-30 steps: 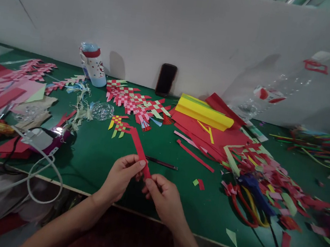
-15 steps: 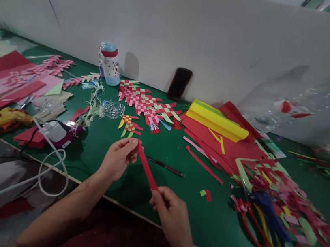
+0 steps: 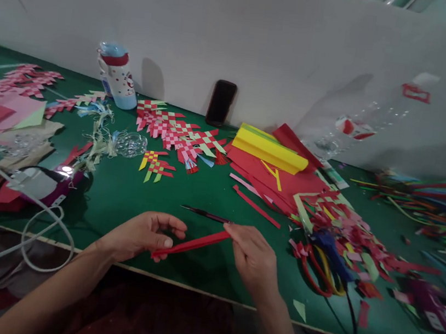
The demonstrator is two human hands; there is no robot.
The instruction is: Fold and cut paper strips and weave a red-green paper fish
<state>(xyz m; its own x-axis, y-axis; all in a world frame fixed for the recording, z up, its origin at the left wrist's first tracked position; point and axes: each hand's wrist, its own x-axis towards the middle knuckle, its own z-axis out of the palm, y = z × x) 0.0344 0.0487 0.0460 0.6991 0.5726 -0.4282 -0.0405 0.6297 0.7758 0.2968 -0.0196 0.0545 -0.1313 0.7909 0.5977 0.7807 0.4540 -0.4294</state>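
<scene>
In the head view, the left hand pinches the near-left end of a red paper strip, and the right hand is closed on its far-right end, above the near edge of the green tabletop. The strip hangs stretched between them. To crease it well, I think both pinches must stay firm and the edges aligned. A dark pen lies just behind.

A red paper strip lies over the green tabletop; red-and-white checkered weavings sit mid-frame, beside a yellow roll.
</scene>
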